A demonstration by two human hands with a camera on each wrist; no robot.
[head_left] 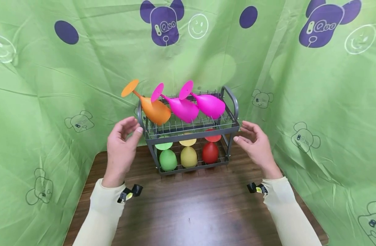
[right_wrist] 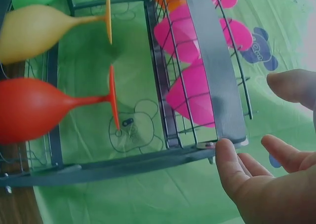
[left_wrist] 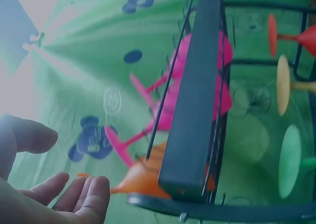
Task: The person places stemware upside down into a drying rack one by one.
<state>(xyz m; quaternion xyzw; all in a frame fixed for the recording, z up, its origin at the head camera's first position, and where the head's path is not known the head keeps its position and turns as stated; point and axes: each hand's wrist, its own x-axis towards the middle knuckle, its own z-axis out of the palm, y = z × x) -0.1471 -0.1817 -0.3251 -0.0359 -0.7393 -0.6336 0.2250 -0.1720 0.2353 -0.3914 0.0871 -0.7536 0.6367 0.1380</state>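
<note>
A two-tier dark metal dish rack (head_left: 192, 134) stands between the hands. On its wire top lean an orange plastic goblet (head_left: 155, 111) and two pink goblets (head_left: 184, 108), tilted with their bases up to the left. Bowl down on the lower tier are a green goblet (head_left: 168, 160), a yellow goblet (head_left: 188, 157) and a red goblet (head_left: 210, 153). My left hand (head_left: 122, 147) hovers by the rack's left end, fingers loosely bent and holding nothing. At the right end is my right hand (head_left: 255, 147), also holding nothing; whether its fingertips touch the frame, I cannot tell.
The rack sits toward the back of a brown wooden table (head_left: 188, 212). Green cloth (head_left: 92, 68) with purple bear prints hangs behind and on both sides. Curved handles (head_left: 232, 102) rise at the rack's ends.
</note>
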